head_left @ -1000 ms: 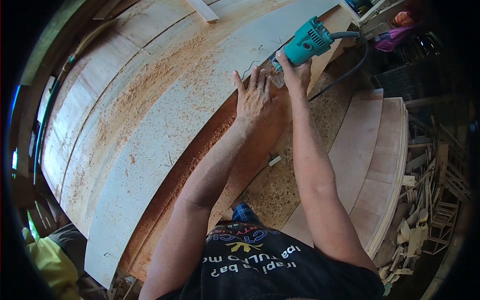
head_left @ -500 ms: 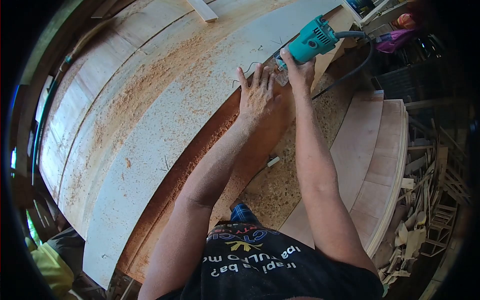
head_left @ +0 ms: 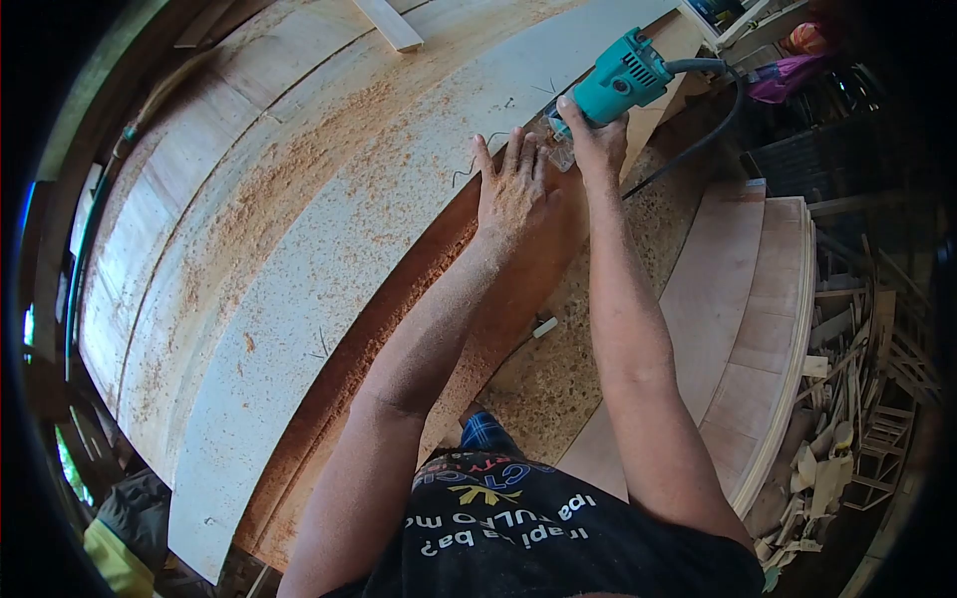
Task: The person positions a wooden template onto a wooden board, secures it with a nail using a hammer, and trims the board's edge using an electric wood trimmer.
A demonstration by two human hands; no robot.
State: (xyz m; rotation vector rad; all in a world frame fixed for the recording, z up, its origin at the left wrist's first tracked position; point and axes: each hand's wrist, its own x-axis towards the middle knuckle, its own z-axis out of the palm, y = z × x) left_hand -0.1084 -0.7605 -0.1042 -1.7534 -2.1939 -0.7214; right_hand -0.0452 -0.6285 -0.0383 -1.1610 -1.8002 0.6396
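My right hand [head_left: 596,142] is wrapped round the lower body of a teal power tool [head_left: 620,84], whose clear base rests at the edge of the curved boards. Just left of it, my left hand [head_left: 513,189] lies with fingers spread on the reddish-brown board [head_left: 543,244], its fingertips near the edge of the pale curved panel [head_left: 289,299]. Reddish sawdust covers parts of the panel and the strip beside it. A dark cable [head_left: 733,100] leaves the back of the tool and loops down behind my right wrist.
Another curved wooden piece [head_left: 723,289] stands at the right, with a heap of wood scraps [head_left: 822,468] beyond it. A loose wood strip [head_left: 391,25] lies at the top. Yellow and dark cloth [head_left: 120,548] shows at the lower left.
The tool and both my hands have shifted slightly right since the first frame, with hardly any movement lately. The loose strip and pale panel appear slightly further left.
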